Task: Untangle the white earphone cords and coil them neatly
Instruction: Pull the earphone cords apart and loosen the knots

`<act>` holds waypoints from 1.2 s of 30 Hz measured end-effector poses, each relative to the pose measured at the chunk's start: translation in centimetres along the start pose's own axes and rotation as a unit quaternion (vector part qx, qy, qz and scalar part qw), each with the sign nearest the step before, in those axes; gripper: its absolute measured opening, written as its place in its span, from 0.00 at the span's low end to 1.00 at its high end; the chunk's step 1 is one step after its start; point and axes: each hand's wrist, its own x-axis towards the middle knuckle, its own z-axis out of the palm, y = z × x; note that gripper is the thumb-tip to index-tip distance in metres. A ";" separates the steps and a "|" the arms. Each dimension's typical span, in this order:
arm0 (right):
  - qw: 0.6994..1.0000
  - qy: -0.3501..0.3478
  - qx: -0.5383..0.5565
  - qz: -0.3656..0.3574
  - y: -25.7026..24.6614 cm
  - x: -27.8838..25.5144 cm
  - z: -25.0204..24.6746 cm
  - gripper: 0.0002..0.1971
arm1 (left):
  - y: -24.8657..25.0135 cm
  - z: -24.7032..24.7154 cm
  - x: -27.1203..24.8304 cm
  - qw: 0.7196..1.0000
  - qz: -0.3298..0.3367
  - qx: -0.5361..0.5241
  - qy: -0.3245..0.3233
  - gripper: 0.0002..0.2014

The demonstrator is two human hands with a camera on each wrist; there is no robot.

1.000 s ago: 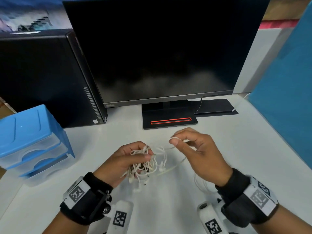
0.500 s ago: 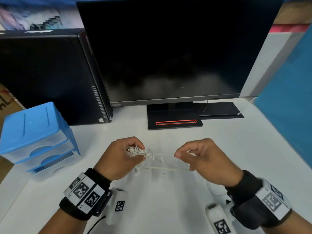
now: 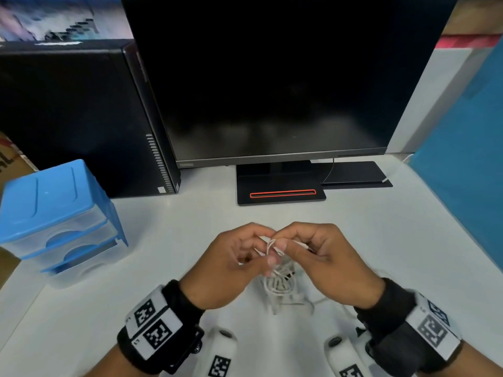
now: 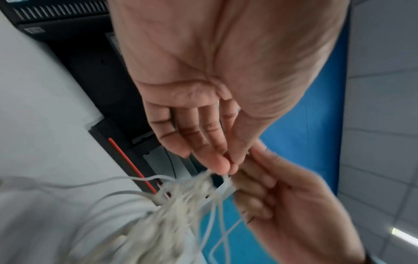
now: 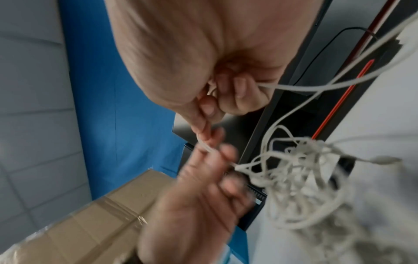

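A tangled bundle of white earphone cords (image 3: 280,284) hangs between my two hands above the white desk (image 3: 163,268). My left hand (image 3: 236,259) pinches cord strands at the top of the tangle with thumb and fingertips. My right hand (image 3: 313,254) meets it fingertip to fingertip and pinches a strand too. In the left wrist view the left hand (image 4: 224,160) grips the blurred cords (image 4: 181,200). In the right wrist view the right hand (image 5: 210,114) pinches a strand, and the cords (image 5: 300,175) dangle with an earbud sticking out.
A black monitor (image 3: 272,77) on its stand (image 3: 280,191) is straight ahead. A black computer tower (image 3: 81,118) is at the back left, a blue drawer box (image 3: 57,213) at the left, a blue partition (image 3: 468,159) at the right.
Both hands have come together; half a second ago they were apart with cords stretched between them. The tangle now hangs slack below the fingertips.
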 end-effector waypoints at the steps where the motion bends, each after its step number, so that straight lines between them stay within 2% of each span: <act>1: 1.000 0.010 0.020 -0.002 -0.2 0.1 -0.3 0.07 | -0.4 0.2 0.0 1.000 -0.007 0.021 -0.002 0.08; 4: 0.995 0.052 0.080 0.004 -0.6 0.3 -1.4 0.07 | -1.6 0.2 0.1 0.995 -0.020 0.098 0.002 0.08; 8: 0.988 0.064 0.141 -0.022 -1.2 0.5 -2.0 0.09 | -1.9 -0.5 0.3 0.991 0.007 0.120 0.062 0.12; 10: 0.982 0.067 0.176 -0.019 -1.3 0.6 -2.1 0.08 | -1.8 -1.0 0.4 0.986 0.016 0.142 0.087 0.10; 14: 0.968 0.053 0.246 0.016 -0.5 0.6 -1.8 0.08 | -2.2 -1.8 0.6 0.976 0.035 0.168 0.133 0.06; 17: 0.958 0.036 0.275 0.066 0.1 0.7 -1.0 0.09 | -2.7 -1.9 0.6 0.973 0.023 0.194 0.124 0.06; 20: 0.981 0.039 0.165 0.095 1.1 0.5 0.0 0.08 | -2.3 -1.5 0.3 0.979 0.005 0.192 0.071 0.06; 22: 0.993 0.006 0.074 0.087 1.7 0.1 0.5 0.09 | -2.0 -1.0 0.1 0.980 0.017 0.198 0.020 0.07; 25: 0.994 -0.072 -0.016 0.082 1.3 -0.5 0.7 0.10 | -2.2 -0.6 0.0 0.981 0.026 0.193 -0.024 0.10; 28: 0.986 -0.122 -0.066 0.094 0.8 -0.5 0.6 0.06 | -2.3 -0.3 0.0 0.991 0.002 0.130 -0.034 0.16; 31: 0.976 -0.121 -0.160 0.090 1.1 -0.5 0.4 0.05 | -2.4 0.2 0.2 0.998 -0.029 0.039 -0.030 0.17; 34: 0.952 -0.087 -0.282 0.077 1.1 -0.6 0.0 0.06 | -2.6 0.4 0.2 0.999 -0.021 0.030 -0.022 0.20; 36: 0.944 -0.065 -0.317 0.070 0.9 -0.6 -0.2 0.07 | -2.5 0.4 0.2 1.000 -0.008 0.027 -0.012 0.15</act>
